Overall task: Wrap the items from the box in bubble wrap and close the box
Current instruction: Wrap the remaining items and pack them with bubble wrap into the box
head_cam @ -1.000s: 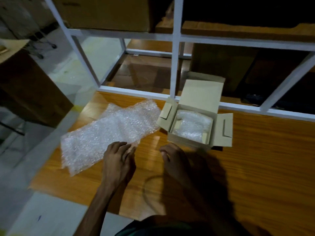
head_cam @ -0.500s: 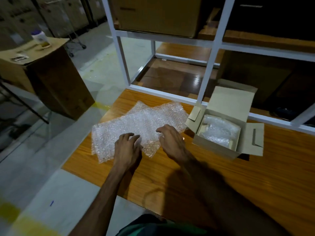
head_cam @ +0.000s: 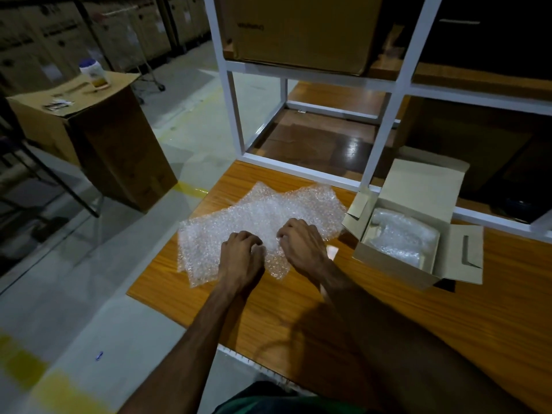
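A stack of clear bubble wrap sheets [head_cam: 263, 216] lies flat on the wooden table [head_cam: 388, 318]. My left hand [head_cam: 242, 256] and my right hand [head_cam: 301, 242] sit side by side on its near edge, fingers curled down into the wrap and pinching it. To the right stands a small cardboard box [head_cam: 418, 231] with its lid and side flaps open. Inside it lies an item covered in bubble wrap [head_cam: 400, 234]; what it is stays hidden.
A white metal shelf frame [head_cam: 385, 115] rises behind the table, with a large carton [head_cam: 298, 28] on its shelf. On the floor at left stands a big brown carton [head_cam: 98, 138] with a white jar [head_cam: 94, 74] on top.
Both hands moved forward from the bare table onto the bubble wrap, and their fingers have curled into it. The camera has swung left and up.
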The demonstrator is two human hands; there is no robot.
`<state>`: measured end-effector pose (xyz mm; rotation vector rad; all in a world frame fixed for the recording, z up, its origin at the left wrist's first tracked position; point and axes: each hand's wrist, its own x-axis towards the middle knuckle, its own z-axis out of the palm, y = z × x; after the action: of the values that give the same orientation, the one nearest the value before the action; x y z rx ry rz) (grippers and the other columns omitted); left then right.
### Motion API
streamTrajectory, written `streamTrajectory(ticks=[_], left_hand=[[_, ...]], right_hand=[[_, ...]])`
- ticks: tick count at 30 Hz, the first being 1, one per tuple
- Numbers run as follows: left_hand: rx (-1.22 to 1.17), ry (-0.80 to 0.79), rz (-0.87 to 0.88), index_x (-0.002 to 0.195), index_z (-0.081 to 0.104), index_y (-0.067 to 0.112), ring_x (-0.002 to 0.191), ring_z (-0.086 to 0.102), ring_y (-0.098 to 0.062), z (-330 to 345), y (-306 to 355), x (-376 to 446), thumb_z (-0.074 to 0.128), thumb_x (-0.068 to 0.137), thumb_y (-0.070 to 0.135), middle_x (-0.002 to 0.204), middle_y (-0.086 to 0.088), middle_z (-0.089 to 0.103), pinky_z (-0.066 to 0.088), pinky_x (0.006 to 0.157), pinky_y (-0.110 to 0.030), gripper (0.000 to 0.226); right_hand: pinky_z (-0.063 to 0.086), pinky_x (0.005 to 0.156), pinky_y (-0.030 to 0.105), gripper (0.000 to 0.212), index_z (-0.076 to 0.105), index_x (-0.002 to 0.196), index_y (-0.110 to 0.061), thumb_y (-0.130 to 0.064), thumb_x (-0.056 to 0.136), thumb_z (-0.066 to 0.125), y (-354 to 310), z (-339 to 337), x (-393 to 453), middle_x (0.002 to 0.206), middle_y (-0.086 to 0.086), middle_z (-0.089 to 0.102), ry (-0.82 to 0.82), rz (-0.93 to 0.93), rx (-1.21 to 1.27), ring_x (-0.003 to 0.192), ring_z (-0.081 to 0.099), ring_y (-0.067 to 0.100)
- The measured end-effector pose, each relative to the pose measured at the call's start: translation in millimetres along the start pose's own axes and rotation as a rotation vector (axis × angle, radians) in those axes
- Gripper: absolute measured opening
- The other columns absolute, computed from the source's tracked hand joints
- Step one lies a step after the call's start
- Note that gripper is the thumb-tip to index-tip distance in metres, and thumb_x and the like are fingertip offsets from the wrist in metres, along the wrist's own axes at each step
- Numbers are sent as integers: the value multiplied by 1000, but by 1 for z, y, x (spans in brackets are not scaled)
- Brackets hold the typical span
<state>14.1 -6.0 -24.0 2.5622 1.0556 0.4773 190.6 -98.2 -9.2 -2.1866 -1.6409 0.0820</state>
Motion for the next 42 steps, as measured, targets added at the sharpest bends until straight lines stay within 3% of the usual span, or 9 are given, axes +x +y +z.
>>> streamTrajectory(ticks=[5, 9, 13, 16, 21, 26, 32, 38, 42], left_hand=[[-176, 28, -37, 143, 58, 19, 127, 54, -23, -7, 26, 3, 63, 97, 60, 144, -4, 59, 49, 101, -45, 62], [-243, 236, 50, 117, 73, 8, 107, 64, -29, -24, 31, 25, 55, 102, 14, 116, -12, 70, 52, 88, -37, 24], [-274, 297, 108, 112, 73, 7, 97, 67, -22, -52, 34, 44, 52, 94, -12, 109, -10, 75, 58, 84, -39, 34], [-241, 286, 179, 114, 73, 4, 99, 68, -24, -71, 36, 55, 47, 89, -17, 111, -13, 75, 58, 86, -35, 42], [-147, 198, 320, 113, 75, 5, 100, 70, -26, -87, 36, 63, 51, 80, -23, 111, -12, 76, 55, 86, -30, 50], [-131, 172, 431, 106, 76, 2, 95, 71, -30, -92, 52, 39, 53, 76, -26, 105, -14, 77, 58, 82, -35, 46], [-36, 157, 436, 105, 77, 1, 92, 74, -33, -83, 85, -1, 60, 76, -27, 103, -16, 78, 61, 83, -40, 44], [125, 151, 392, 107, 74, 0, 91, 72, -38, -52, 119, -67, 64, 76, -27, 112, -18, 75, 62, 73, -49, 42], [236, 130, 408, 105, 73, -2, 82, 69, -40, -26, 127, -119, 70, 73, -26, 110, -20, 73, 59, 60, -45, 40]], right_hand=[[43, 101, 41, 17, 64, 111, -24, -31, 108, 49, -20, -14, 15, 108, -4, 68, 151, -3, 78, 101, 62, 18], [42, 97, 42, 10, 54, 108, -24, -23, 111, 44, -28, -38, 17, 86, -6, 64, 296, -13, 132, 80, 59, 17], [49, 78, 30, 13, 58, 116, -22, -31, 110, 50, -31, -67, 14, 79, -8, 63, 343, 75, 275, 70, 58, 10], [38, 62, 18, 32, 62, 120, -27, -46, 97, 70, -21, -92, 8, 81, -14, 57, 144, 106, 388, 70, 53, 0], [50, 74, 33, 22, 77, 107, -22, -37, 91, 79, 13, -127, -19, 102, -6, 73, -128, 95, 223, 87, 63, 8], [51, 87, 42, 14, 73, 107, -24, -34, 99, 67, 44, -168, -77, 115, -1, 68, -111, 189, 98, 107, 62, 21], [42, 78, 34, 19, 71, 110, -24, -35, 95, 72, 79, -204, -163, 117, 0, 63, -43, 232, -72, 108, 59, 21], [41, 82, 32, 36, 69, 123, -20, -12, 90, 59, 125, -204, -261, 119, 3, 58, 43, 174, -196, 111, 56, 25], [40, 100, 41, 46, 64, 134, -34, -30, 90, 76, 136, -191, -330, 141, 2, 54, 40, 208, -400, 129, 45, 21]])
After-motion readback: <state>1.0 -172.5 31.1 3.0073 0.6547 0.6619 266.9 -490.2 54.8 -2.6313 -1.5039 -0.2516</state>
